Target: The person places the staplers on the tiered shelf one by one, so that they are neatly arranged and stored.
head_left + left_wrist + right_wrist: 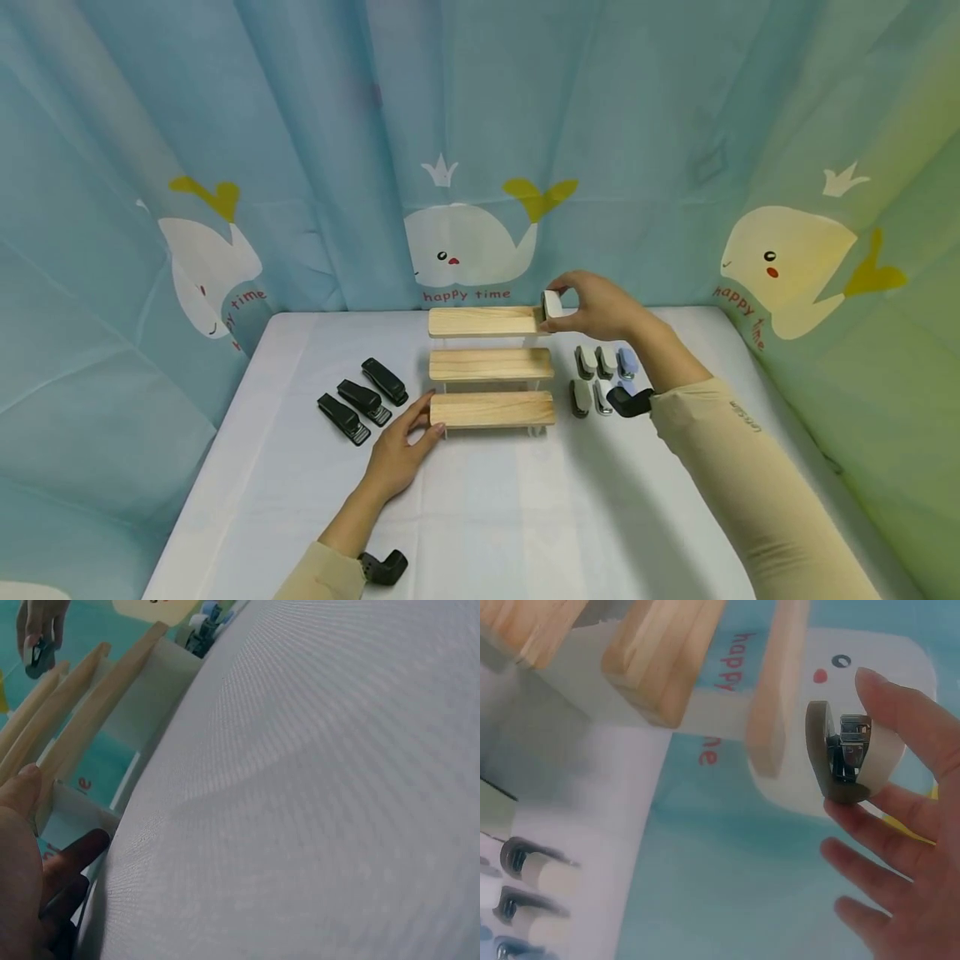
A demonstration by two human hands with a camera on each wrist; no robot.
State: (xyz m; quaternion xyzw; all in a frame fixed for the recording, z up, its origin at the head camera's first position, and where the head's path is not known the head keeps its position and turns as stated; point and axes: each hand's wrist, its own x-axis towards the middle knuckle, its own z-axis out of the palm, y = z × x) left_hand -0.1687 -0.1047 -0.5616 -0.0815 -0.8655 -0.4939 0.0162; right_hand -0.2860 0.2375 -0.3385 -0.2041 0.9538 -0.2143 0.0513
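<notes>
While the left hand grips the lower left end of the rack at the center of the frame, the right hand pinches a pale stapler at the right end of the top shelf — contact with the wood cannot be told. The work looks barely begun: no stapler stands released on the rack. At least six small staplers, right of center, appear left to shelve — perhaps also three black staplers, left of center.
</notes>
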